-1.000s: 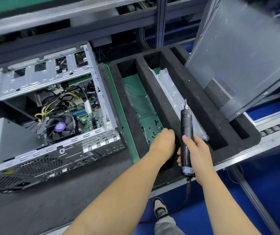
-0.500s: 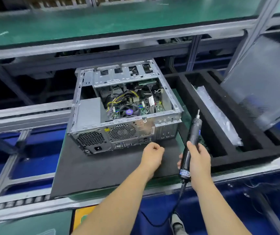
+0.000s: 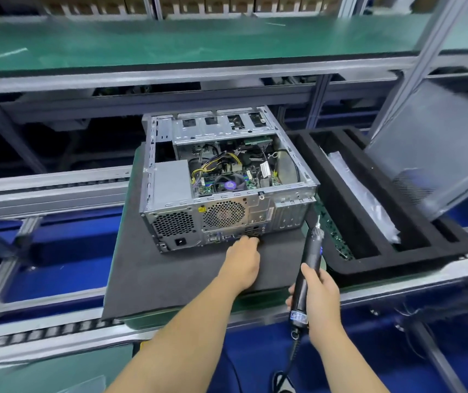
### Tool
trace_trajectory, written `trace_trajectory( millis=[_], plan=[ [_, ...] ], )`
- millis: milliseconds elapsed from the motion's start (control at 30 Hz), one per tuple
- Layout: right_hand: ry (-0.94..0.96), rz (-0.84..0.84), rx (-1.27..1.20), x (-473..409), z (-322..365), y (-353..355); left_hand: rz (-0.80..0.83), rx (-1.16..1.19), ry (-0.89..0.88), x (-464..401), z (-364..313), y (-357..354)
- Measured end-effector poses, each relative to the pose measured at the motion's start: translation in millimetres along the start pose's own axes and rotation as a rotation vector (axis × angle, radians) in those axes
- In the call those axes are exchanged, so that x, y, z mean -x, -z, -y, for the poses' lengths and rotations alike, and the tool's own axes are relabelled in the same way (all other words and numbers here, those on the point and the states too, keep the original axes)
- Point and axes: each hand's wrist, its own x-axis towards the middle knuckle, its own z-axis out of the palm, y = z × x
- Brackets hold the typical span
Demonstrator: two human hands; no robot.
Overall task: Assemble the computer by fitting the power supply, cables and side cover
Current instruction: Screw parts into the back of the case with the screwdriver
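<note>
— What can't you make out from up here?

— My left hand (image 3: 242,260) covers the ports low on the case's (image 3: 227,177) rear panel, and its fingertips are curled out of sight, so whether they touch the panel is unclear.

— And the right side?

— The side cover (image 3: 437,154) is blurred and runs off the right edge. The plastic bag (image 3: 363,199) in the foam tray (image 3: 368,265) is too hazy to read. The screwdriver's (image 3: 306,268) cord leaves the bottom edge.
</note>
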Motion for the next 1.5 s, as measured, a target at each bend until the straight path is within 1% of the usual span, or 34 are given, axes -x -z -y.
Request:
trace_trajectory(
  millis=[33, 100, 200, 300, 333, 433, 500, 600, 633, 733, 800, 867, 933, 1033, 1167, 1333, 1500],
  plan=[
    [-0.015, 0.005, 0.004, 2, -3, -1, 0.006, 0.042, 0.007, 1, 3, -1],
    [-0.040, 0.031, 0.029, 6, -11, -5, -0.018, 0.215, 0.064, 5, 9, -3],
    [-0.055, 0.113, 0.138, 12, -20, -13, -0.091, 0.544, 0.140, 9, 13, 1],
    [-0.057, 0.241, 0.264, 19, -25, -25, -0.097, 0.945, 0.287, 11, 15, 12],
    [-0.049, 0.277, 0.303, 21, -25, -27, -0.113, 1.037, 0.328, 14, 18, 16],
    [-0.021, 0.373, 0.385, 25, -23, -30, -0.208, 1.221, 0.447, 23, 34, 25],
    [-0.007, 0.418, 0.425, 26, -20, -29, -0.242, 1.389, 0.548, 28, 43, 34],
    [0.013, 0.477, 0.453, 27, -14, -27, -0.290, 1.549, 0.670, 32, 45, 43],
    [0.017, 0.495, 0.455, 28, -12, -26, -0.283, 1.598, 0.694, 32, 44, 45],
    [0.030, 0.530, 0.482, 27, -6, -21, -0.195, 1.778, 0.724, 34, 37, 51],
    [0.031, 0.543, 0.494, 25, -3, -18, -0.175, 1.818, 0.729, 33, 34, 53],
    [0.031, 0.557, 0.502, 23, -2, -15, -0.192, 1.789, 0.707, 33, 33, 53],
    [0.023, 0.552, 0.522, 22, -1, -12, -0.194, 1.810, 0.679, 35, 33, 51],
    [0.006, 0.555, 0.564, 20, -1, -8, -0.133, 1.878, 0.687, 34, 34, 48],
    [0.016, 0.595, 0.612, 20, 2, -7, -0.040, 1.830, 0.655, 30, 29, 44],
    [0.037, 0.615, 0.624, 20, 5, -7, -0.049, 1.889, 0.665, 27, 26, 44],
    [0.042, 0.618, 0.621, 19, 9, -7, -0.054, 1.869, 0.684, 23, 25, 45]
  ],
)
